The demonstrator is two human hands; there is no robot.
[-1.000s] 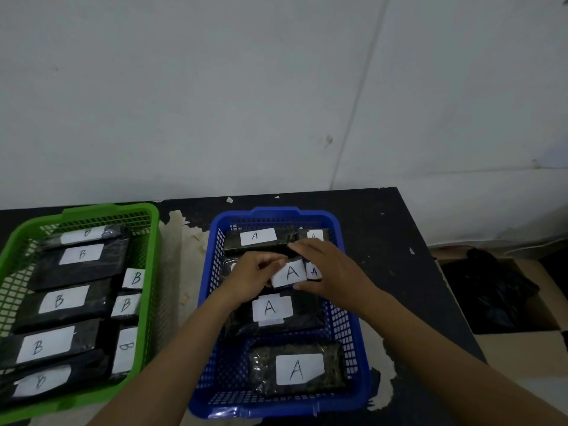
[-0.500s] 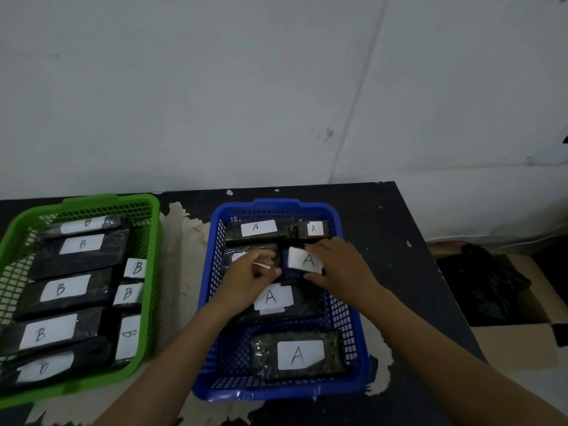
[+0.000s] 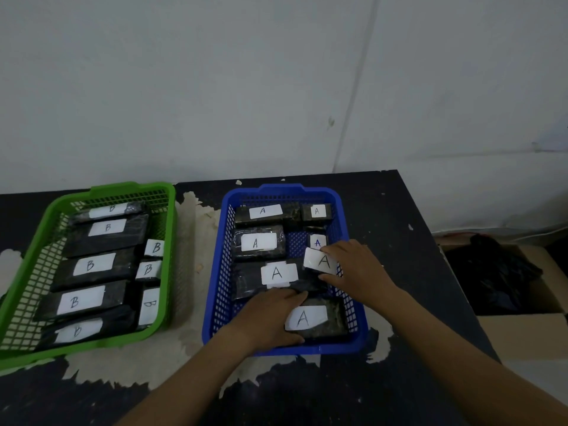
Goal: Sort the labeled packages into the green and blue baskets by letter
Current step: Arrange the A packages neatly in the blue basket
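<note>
The blue basket (image 3: 226, 241) holds several black packages with white "A" labels. My right hand (image 3: 356, 272) grips a small "A" package (image 3: 319, 261) at the basket's right side, tilted over the others. My left hand (image 3: 270, 318) grasps the left end of the nearest large "A" package (image 3: 319, 321) at the basket's front. Another large "A" package (image 3: 276, 273) lies between my hands. The green basket (image 3: 167, 272) on the left is filled with black packages labeled "B" (image 3: 89, 265).
Both baskets sit on a dark table (image 3: 384, 210) with worn, peeling patches, against a white wall. An open cardboard box (image 3: 522, 333) with a black bag inside stands off the table's right edge.
My left hand has moved from the basket's middle toward me onto the front "A" package. My right hand has carried the small "A" package right and nearer.
</note>
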